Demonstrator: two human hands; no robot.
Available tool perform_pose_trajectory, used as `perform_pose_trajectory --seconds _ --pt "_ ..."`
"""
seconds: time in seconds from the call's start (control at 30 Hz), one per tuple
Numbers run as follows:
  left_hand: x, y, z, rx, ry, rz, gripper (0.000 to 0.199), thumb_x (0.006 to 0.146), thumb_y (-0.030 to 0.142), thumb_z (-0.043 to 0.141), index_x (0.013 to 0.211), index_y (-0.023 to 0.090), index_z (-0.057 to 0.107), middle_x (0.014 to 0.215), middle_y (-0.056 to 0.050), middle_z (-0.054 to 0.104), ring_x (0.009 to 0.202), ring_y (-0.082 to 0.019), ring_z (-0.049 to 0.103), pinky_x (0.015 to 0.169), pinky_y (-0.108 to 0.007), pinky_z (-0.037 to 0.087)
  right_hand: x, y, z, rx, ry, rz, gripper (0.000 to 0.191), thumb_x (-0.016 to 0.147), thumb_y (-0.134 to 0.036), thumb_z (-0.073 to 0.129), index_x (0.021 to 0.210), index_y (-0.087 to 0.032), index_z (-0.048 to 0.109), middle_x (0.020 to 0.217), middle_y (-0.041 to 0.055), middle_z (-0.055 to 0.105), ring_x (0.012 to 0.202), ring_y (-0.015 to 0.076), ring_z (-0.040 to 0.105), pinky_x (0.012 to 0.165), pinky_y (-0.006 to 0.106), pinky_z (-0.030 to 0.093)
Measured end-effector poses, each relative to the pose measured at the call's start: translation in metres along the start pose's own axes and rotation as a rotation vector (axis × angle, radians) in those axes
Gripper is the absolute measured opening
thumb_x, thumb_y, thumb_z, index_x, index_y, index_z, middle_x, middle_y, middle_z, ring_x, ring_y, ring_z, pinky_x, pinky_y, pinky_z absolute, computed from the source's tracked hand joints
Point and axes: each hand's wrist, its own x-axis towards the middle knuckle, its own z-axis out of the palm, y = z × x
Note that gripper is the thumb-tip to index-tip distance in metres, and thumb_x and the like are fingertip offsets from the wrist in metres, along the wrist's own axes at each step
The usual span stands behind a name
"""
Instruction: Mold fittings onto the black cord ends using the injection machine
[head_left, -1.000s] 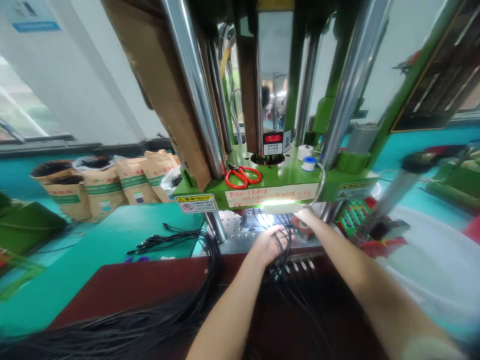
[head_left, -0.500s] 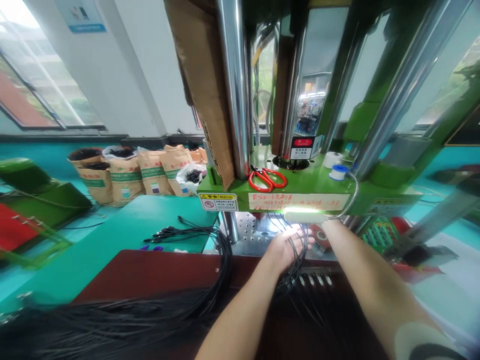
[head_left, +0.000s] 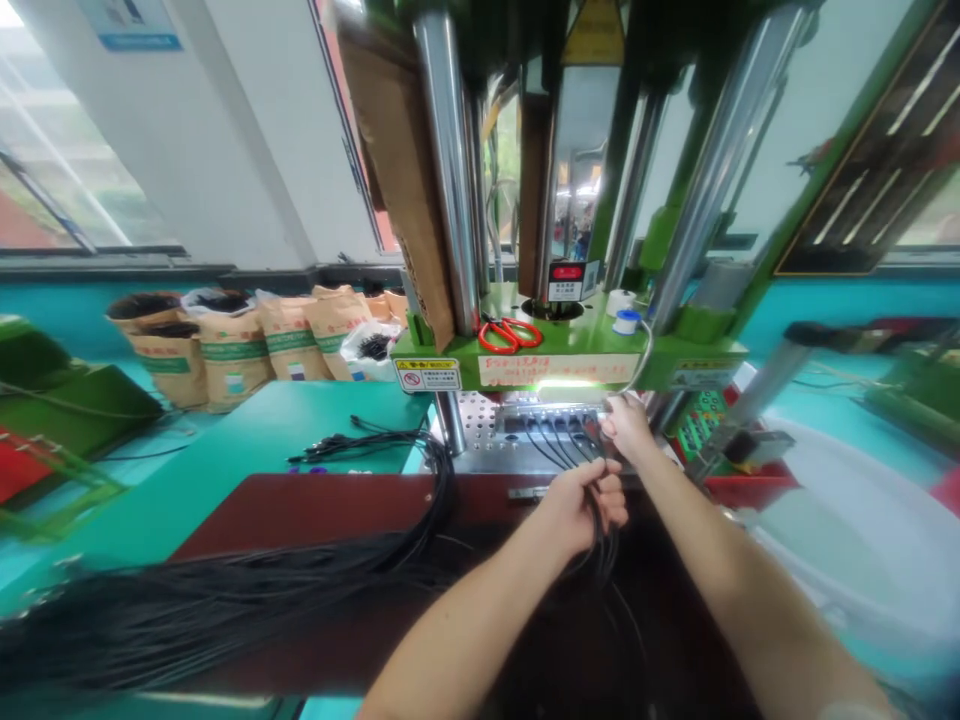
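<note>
My left hand (head_left: 589, 505) is closed around a bunch of thin black cables (head_left: 606, 545) in front of the press. From it, several cables fan out to a metal mould (head_left: 555, 418) beneath the green press head. At the right end of that mould is my right hand (head_left: 628, 428), its fingers curled; what they grip is hidden. A lit lamp (head_left: 574, 390) hangs just above the mould. More black cables (head_left: 225, 600) lie in a long bundle across the dark red board (head_left: 277, 510) to the left.
Red-handled scissors (head_left: 510, 336) and a blue-and-white spool (head_left: 627, 321) rest on the green press ledge (head_left: 469, 345). Steel columns (head_left: 446, 170) rise on both sides. Paper sacks (head_left: 238, 355) stand behind the green table (head_left: 330, 402). A red bin (head_left: 750, 490) sits at the right.
My left hand has closed around the cables, drawn back from the press, after lying open under them. My right hand, earlier hidden behind the lamp, now shows at the mould. The view has shifted.
</note>
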Motion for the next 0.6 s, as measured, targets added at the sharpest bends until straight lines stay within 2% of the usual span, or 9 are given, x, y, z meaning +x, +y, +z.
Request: perform_pose_trajectory --seconds 0.07,0.2,0.3,0.37,0.43,0.5,0.53,0.6 --pt "-0.016 -0.01 0.003 -0.024 0.004 -0.022 0.015 0.083 0.018 0.043 0.073 0.009 0.051 0.048 0.007 0.026 0.037 -0.003 0.026 0.039 -0.014 0.021 -0.007 0.001 -0.002 0.022 0.067 0.008 0.018 0.084 -0.031 0.049 0.075 -0.015 0.049 0.041 -0.0107 0.034 0.027 0.0024 0.026 0.026 0.016 0.017" --pt "-0.052 -0.042 -0.001 0.07 -0.019 -0.067 0.012 0.08 0.021 0.051 0.072 0.011 0.051 0.05 0.007 0.021 0.038 -0.003 0.019 0.039 -0.015 0.013 -0.019 0.001 -0.009 0.045 0.162 0.025 0.015 0.077 -0.029 0.05 0.068 -0.019 0.045 0.034 -0.01 0.033 0.025 0.005 0.028 0.024 0.017 0.016" --pt "-0.078 -0.066 -0.006 0.194 -0.048 -0.137 0.015 0.076 0.027 0.058 0.07 0.014 0.051 0.049 0.007 0.024 0.038 -0.004 0.018 0.039 -0.017 0.012 -0.026 0.0 -0.014 0.049 0.158 0.017 0.015 0.075 -0.032 0.05 0.068 -0.02 0.044 0.034 -0.0094 0.034 0.027 0.0056 0.033 0.026 0.016 0.019" --pt "-0.098 -0.067 -0.004 0.268 -0.074 -0.131 0.019 0.074 0.031 0.06 0.069 0.015 0.051 0.048 0.006 0.027 0.038 -0.004 0.022 0.039 -0.018 0.015 -0.031 -0.001 -0.019 0.036 0.151 0.006 0.017 0.073 -0.035 0.053 0.069 -0.02 0.045 0.034 -0.0098 0.033 0.028 0.0062 0.035 0.027 0.015 0.019" --pt "-0.122 -0.047 0.007 0.324 -0.08 -0.015 0.021 0.074 0.034 0.06 0.067 0.016 0.05 0.049 0.006 0.027 0.038 -0.005 0.025 0.039 -0.019 0.02 -0.034 -0.002 -0.026 0.003 0.146 -0.002 0.019 0.069 -0.036 0.056 0.069 -0.02 0.046 0.033 -0.0102 0.031 0.028 0.0067 0.035 0.027 0.015 0.017" --pt "-0.149 -0.006 0.024 0.343 -0.039 0.203 0.02 0.079 0.03 0.055 0.066 0.017 0.047 0.049 0.007 0.022 0.038 -0.005 0.023 0.039 -0.018 0.024 -0.038 0.0 -0.035 -0.051 0.125 -0.003 0.02 0.068 -0.035 0.058 0.067 -0.019 0.045 0.032 -0.0103 0.03 0.027 0.0061 0.033 0.026 0.015 0.016" --pt "-0.163 0.021 0.032 0.343 -0.004 0.371 0.018 0.081 0.026 0.052 0.066 0.017 0.046 0.049 0.007 0.019 0.037 -0.004 0.022 0.039 -0.017 0.024 -0.039 0.001 -0.04 -0.083 0.106 -0.001 0.02 0.068 -0.034 0.057 0.065 -0.019 0.045 0.032 -0.01 0.03 0.027 0.0057 0.031 0.027 0.016 0.015" --pt "-0.185 0.083 0.04 0.345 0.078 0.79 0.02 0.086 0.022 0.042 0.067 0.017 0.043 0.05 0.007 0.018 0.037 -0.004 0.021 0.038 -0.015 0.025 -0.042 0.004 -0.049 -0.151 0.047 0.008 0.019 0.07 -0.033 0.055 0.064 -0.019 0.043 0.033 -0.0096 0.03 0.028 0.0053 0.03 0.027 0.016 0.015"
